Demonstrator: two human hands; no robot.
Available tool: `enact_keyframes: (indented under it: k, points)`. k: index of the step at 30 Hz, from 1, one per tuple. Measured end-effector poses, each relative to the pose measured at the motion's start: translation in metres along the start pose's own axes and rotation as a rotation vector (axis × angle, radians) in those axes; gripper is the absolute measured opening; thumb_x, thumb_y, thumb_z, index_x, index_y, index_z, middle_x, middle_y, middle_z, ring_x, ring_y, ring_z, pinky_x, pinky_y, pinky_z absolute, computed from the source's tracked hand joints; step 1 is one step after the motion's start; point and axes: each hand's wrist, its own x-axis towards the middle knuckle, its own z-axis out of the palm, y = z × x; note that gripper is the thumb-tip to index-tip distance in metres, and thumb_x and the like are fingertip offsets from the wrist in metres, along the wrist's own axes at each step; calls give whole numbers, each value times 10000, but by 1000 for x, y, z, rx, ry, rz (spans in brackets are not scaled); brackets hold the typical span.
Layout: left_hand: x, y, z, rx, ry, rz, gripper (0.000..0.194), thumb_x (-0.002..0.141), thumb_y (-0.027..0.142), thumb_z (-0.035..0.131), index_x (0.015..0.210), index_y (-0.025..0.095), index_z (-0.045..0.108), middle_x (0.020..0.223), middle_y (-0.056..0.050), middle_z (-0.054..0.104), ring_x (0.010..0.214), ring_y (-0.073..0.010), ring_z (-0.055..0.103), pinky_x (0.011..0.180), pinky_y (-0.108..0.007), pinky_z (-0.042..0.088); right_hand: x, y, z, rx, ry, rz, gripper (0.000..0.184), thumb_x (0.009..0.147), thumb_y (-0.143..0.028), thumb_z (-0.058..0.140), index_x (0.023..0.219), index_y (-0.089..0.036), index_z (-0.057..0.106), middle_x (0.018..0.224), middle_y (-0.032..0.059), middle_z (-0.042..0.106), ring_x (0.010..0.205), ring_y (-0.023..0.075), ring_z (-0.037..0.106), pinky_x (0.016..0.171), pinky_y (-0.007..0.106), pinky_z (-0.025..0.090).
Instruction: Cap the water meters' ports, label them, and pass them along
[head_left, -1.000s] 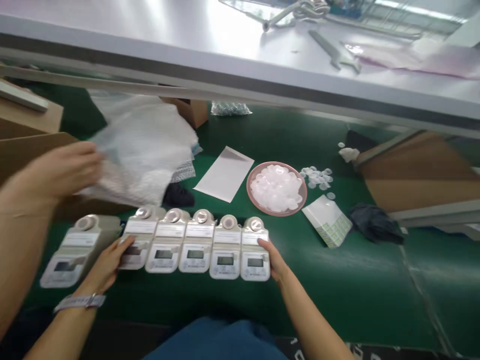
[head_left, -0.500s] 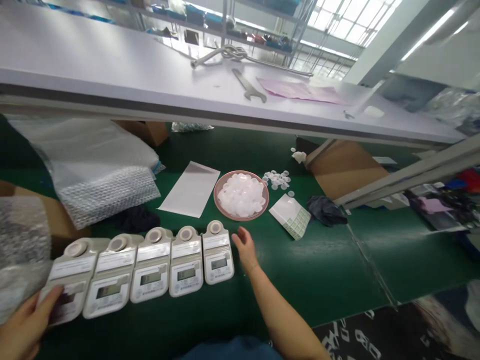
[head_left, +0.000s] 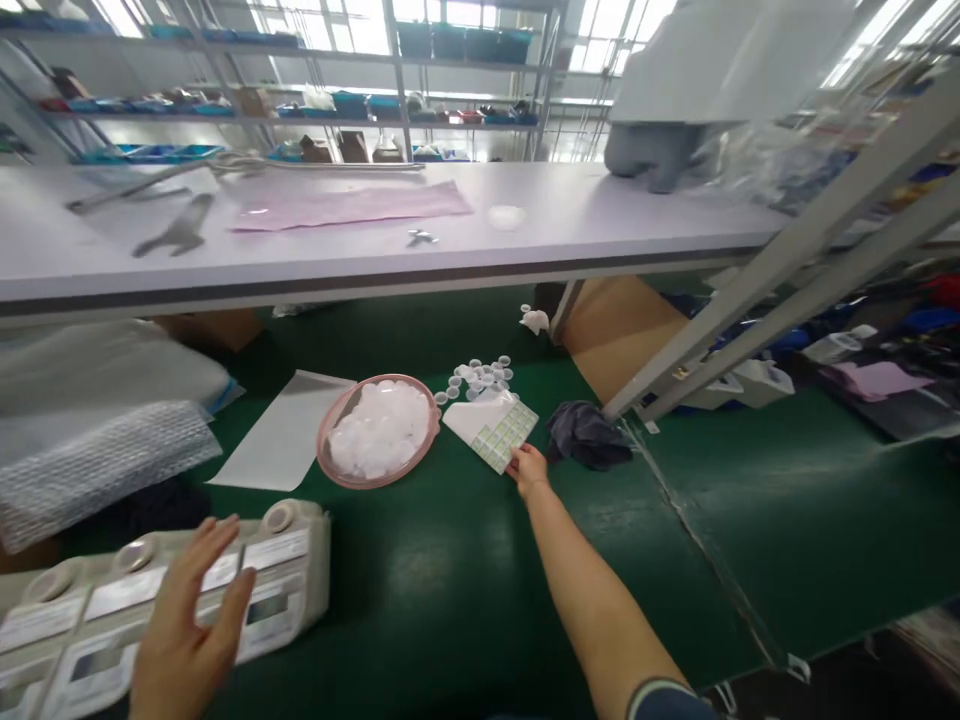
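My right hand (head_left: 529, 468) grips the near corner of a white sheet of green labels (head_left: 504, 434), its fingers closed on the edge. My left hand (head_left: 191, 620) hovers over a row of several beige meters (head_left: 277, 605) with small display windows and round knobs on top. Its fingers are apart and hold nothing. Part of the row is hidden behind that hand, and its left end runs out of the frame. Between the hands and farther back stands a pink bowl (head_left: 322, 455) heaped with small translucent white caps (head_left: 381, 430).
Loose caps (head_left: 474, 378) lie beyond the label sheet. A dark cloth (head_left: 589, 435) is right of it, near slanted metal posts (head_left: 757, 270). White paper (head_left: 281, 430) and bubble wrap (head_left: 112, 460) lie left. A raised shelf (head_left: 360, 250) crosses above the green table, carrying a wrench (head_left: 180, 230).
My right hand has gone from beside the meters to the label sheet and taken its corner. My left hand has left the leftmost meter and moved right. The view has turned right.
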Motion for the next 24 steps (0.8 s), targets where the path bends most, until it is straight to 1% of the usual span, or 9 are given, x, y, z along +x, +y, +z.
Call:
enact_keyframes:
  k: [3,5,9,12,15,18,21,22,24]
  points:
    - [-4,60,46,-31,-124,158,402,879,339,494,1273,264,466,1333,-49,484,1312,-277,374,1144,-486,257,28,-25,-19,-73,-58,-134,307,697,-318,588,975,-187,596,802,52,669,810,215,638,787,434,528]
    - [-15,83,68,-48,-190,138,388,889,300,487,1275,286,457,1357,-41,460,1319,-260,367,1139,-487,272,41,-41,-51,-123,-69,-250,406,713,-344,590,1086,-183,589,1057,110,648,1062,259,564,955,470,439]
    - [-42,100,98,-70,-335,30,377,905,303,477,1280,308,447,1362,-34,458,1314,-242,380,1113,-488,327,71,-47,-127,-512,-56,-474,611,720,-402,637,1290,-234,493,1479,111,314,1381,334,179,1091,588,177]
    - [-54,105,119,-56,-472,-14,380,910,339,471,1289,312,454,1357,-36,477,1302,-236,404,1088,-482,368,91,-28,-167,-1037,-116,-520,667,725,-388,643,1348,-306,421,1503,90,275,1367,353,199,1024,686,166]
    - [-63,112,133,-26,-667,8,379,910,370,464,1285,321,484,1351,-30,498,1290,-229,426,1076,-461,387,90,-2,-195,-1188,-87,-518,566,787,-193,506,1334,-316,431,1464,64,357,1332,270,294,1047,607,218]
    - [-80,108,136,-11,-808,29,384,909,396,453,1284,328,502,1351,-28,507,1259,-224,467,1060,-439,407,56,22,-220,-1188,80,-453,550,783,-111,412,1311,-257,464,1435,92,393,1308,267,325,1040,563,248]
    - [-105,88,131,-15,-842,44,390,889,431,475,1256,313,540,1307,-46,549,1195,-234,532,1018,-426,450,-11,49,-236,-1179,213,-380,532,772,-120,404,1282,-234,501,1412,119,416,1289,306,347,1016,562,269]
    - [-114,79,130,-19,-841,52,392,884,435,482,1248,307,549,1296,-51,560,1182,-237,543,1010,-426,455,-39,59,-236,-1179,197,-371,544,750,-104,410,1266,-237,520,1402,122,429,1286,311,354,1017,552,270]
    - [-130,63,131,-38,-822,76,411,872,431,496,1255,292,548,1298,-63,558,1181,-243,543,1008,-427,452,-96,76,-226,-1171,-14,-401,606,680,-52,429,1237,-257,548,1378,102,469,1288,297,367,1036,518,260]
